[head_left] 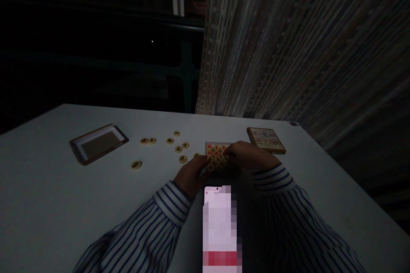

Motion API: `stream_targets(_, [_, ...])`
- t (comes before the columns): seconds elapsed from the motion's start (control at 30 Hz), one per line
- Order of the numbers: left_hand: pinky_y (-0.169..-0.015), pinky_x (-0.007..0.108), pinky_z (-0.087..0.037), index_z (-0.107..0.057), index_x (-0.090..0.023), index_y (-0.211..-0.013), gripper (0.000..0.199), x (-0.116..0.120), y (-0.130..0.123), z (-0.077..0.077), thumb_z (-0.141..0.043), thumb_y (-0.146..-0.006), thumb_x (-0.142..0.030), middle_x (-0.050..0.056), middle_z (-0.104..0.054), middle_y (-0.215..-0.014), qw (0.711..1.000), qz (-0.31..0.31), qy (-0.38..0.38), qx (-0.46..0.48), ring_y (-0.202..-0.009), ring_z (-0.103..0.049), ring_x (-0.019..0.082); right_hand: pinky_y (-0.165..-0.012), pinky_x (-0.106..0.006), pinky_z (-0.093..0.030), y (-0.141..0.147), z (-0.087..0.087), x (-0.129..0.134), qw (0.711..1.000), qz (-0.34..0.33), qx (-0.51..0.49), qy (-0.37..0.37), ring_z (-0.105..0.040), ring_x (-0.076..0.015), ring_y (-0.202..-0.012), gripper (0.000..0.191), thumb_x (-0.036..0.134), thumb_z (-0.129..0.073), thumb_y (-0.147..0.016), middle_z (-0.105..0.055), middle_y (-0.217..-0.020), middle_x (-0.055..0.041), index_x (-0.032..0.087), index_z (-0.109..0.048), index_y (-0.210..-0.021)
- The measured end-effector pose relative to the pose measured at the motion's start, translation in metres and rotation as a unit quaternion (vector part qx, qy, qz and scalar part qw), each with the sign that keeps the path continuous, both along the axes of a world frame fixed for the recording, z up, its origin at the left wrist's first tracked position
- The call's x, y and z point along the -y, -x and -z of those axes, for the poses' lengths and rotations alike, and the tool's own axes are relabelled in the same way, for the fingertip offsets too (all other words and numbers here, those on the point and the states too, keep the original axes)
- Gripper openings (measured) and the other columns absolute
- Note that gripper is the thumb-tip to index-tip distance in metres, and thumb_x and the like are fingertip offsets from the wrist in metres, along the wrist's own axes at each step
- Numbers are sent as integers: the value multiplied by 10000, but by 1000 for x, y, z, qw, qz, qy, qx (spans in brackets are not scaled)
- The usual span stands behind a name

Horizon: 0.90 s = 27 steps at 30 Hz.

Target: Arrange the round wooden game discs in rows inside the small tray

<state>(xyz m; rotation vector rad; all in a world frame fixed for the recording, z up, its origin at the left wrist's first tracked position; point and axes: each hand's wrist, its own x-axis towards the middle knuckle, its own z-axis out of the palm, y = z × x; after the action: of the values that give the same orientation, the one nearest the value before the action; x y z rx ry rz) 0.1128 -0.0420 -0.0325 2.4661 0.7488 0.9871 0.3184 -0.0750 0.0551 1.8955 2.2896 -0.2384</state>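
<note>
A small box stands on the table, filled with rows of round Chinese chess pieces, red-marked at the back and dark-marked in front. My left hand closes on its near left side, fingertips against the edge and the pieces there. From the right, my right hand reaches over the box with curled fingers pinched at a piece in the right column; the fingers hide most of that piece. Several loose dark-marked pieces lie to the left of the box, one of them close by my left fingertips.
A shallow framed box part lies at the left of the white table. At the right is a lid with a picture and writing. A lit phone lies between my forearms. A string curtain hangs behind the table's far edge.
</note>
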Motion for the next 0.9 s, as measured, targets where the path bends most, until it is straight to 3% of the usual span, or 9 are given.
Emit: stream_targets(0.9, [-866,410,-493,-561,-162,-1038,332,-1,1,5,-591,-709,-134,112,-621,-1083,1000,5,-11,4,-1015,-581,210,-567,-243,-370,4,-8,4,1000,-6,1,21,-586,-153,-684,232,181,-450,-770,-653,-798,-74,179,-656,-877])
